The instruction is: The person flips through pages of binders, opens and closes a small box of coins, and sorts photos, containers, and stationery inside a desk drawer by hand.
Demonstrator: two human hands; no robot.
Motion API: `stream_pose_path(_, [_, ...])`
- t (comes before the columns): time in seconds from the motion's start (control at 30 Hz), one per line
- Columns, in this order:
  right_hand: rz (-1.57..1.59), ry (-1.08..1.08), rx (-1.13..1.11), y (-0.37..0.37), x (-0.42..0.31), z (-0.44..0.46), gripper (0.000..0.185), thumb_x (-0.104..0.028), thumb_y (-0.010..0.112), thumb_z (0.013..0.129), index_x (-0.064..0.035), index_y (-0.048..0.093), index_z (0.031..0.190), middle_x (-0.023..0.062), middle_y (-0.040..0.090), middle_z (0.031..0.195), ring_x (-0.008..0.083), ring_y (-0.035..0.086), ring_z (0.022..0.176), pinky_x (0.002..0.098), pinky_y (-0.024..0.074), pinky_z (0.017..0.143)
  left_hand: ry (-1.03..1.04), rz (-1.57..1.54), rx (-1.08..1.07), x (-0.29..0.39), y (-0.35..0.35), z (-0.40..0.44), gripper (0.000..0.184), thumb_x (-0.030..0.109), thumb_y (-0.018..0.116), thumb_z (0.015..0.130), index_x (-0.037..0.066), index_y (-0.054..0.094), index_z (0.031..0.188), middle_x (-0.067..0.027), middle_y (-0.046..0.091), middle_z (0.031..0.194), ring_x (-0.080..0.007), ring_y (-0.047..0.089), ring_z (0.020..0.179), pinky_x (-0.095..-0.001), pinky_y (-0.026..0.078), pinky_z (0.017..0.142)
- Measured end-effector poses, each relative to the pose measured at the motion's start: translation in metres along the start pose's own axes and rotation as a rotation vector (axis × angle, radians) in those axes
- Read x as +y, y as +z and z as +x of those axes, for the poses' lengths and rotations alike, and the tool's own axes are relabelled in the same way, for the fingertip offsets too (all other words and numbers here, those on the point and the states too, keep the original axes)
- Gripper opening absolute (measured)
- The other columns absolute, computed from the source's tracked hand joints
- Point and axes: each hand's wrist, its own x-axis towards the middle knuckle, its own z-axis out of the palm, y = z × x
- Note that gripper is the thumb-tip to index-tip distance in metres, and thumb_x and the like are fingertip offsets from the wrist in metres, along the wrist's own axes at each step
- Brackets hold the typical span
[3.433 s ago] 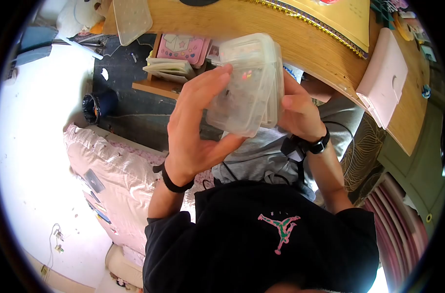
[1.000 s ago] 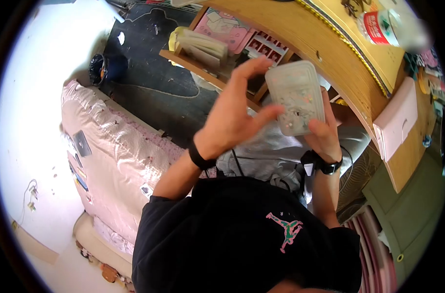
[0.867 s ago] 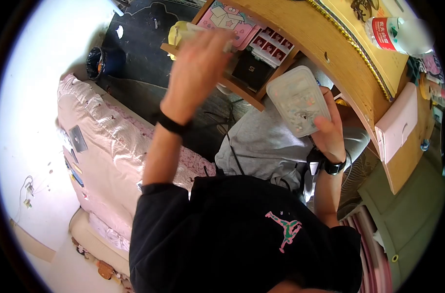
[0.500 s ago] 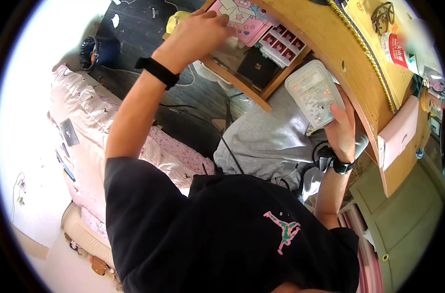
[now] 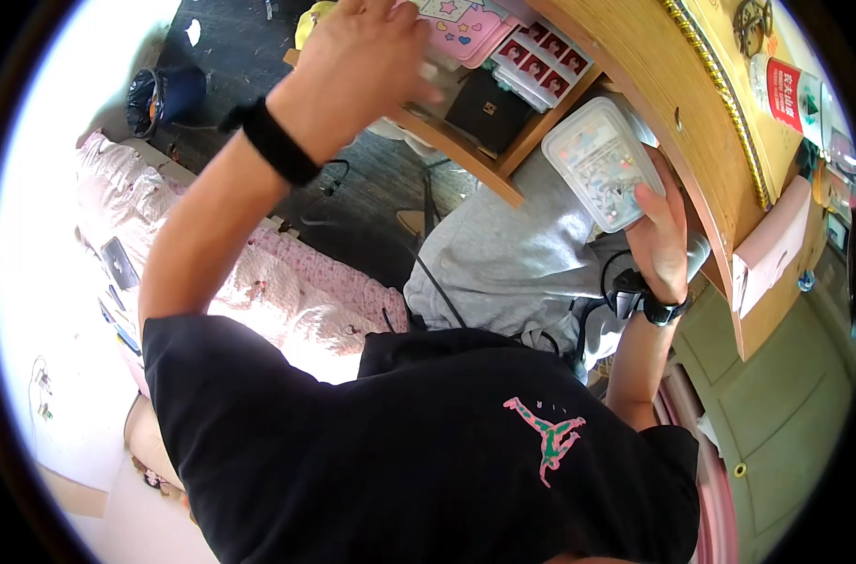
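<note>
My right hand (image 5: 661, 230) holds a translucent lidded plastic box (image 5: 605, 164) by its lower right side, near the desk edge. Small colourful bits show inside it. Over the left part of the open wooden drawer (image 5: 456, 155) is my left hand (image 5: 372, 70), back side up and slightly blurred; its fingertips are partly hidden, so anything between them cannot be made out. Beside it in the drawer lie a pink patterned case (image 5: 461, 33), a stack of red-and-white photo cards (image 5: 541, 64) and a black box (image 5: 489, 111).
The wooden desk (image 5: 635, 70) carries a spiral notebook (image 5: 715, 80), a bottle with a red label (image 5: 790, 94) and a pink case (image 5: 771, 244). A bin (image 5: 170, 94) stands on the dark floor, near a pink-covered bed (image 5: 287, 273). A dark cable crosses the grey trousers.
My left hand has gone from beside the plastic box to the drawer's left part. My right hand keeps the box, now held alone. The view has shifted, showing more of the desk's right side.
</note>
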Motion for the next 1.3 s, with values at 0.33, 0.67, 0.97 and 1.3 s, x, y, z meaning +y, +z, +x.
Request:
stream_pose_path(0.33, [0.128,-0.079,0.033,-0.001,0.002,-0.017,0.061,-0.02,0.066,0.097,0.0069,0.041,0.146,0.0167,0.06,0.136,0.0227,0.06,0.124,0.0374,0.0493,0.106,-0.124,-0.378,-0.414,0.077,0.034,0.017,0.028,0.028,0.066,0.095,0.003,0.071,0.085,-0.0171,0.072,0.082,-0.0342,0.074,0.084,-0.0422,0.059,0.074])
stream_pose_path(0.67, [0.275,-0.107,-0.087,-0.018,0.018,-0.028,0.058,-0.016,0.063,0.099,0.0071,0.038,0.147,0.0176,0.06,0.136,0.0224,0.06,0.125,0.0354,0.0488,0.106,-0.256,-0.587,-0.797,0.048,0.056,0.054,0.058,0.05,0.064,0.092,-0.003,0.072,0.116,-0.0287,0.067,0.123,-0.0427,0.065,0.116,-0.0463,0.051,0.099])
stream_pose_path(0.97, [0.42,-0.088,-0.106,-0.03,0.035,-0.033,0.053,-0.008,0.059,0.1,0.0043,0.039,0.148,0.016,0.06,0.136,0.0207,0.06,0.124,0.0341,0.0492,0.105,-0.484,-0.829,-0.762,0.031,0.05,0.047,0.039,0.027,0.065,0.099,-0.009,0.061,0.114,-0.0168,0.067,0.096,-0.0233,0.065,0.084,-0.0338,0.051,0.076])
stream_pose_path(1.3, [0.426,-0.085,-0.151,-0.018,0.032,-0.029,0.049,-0.007,0.059,0.1,0.0003,0.043,0.146,0.0111,0.061,0.133,0.0174,0.059,0.124,0.0313,0.0484,0.105,-0.286,-0.693,-0.537,0.031,0.026,0.029,0.035,0.027,0.056,0.101,-0.007,0.061,0.106,-0.0219,0.068,0.078,-0.0313,0.074,0.072,-0.0397,0.056,0.065])
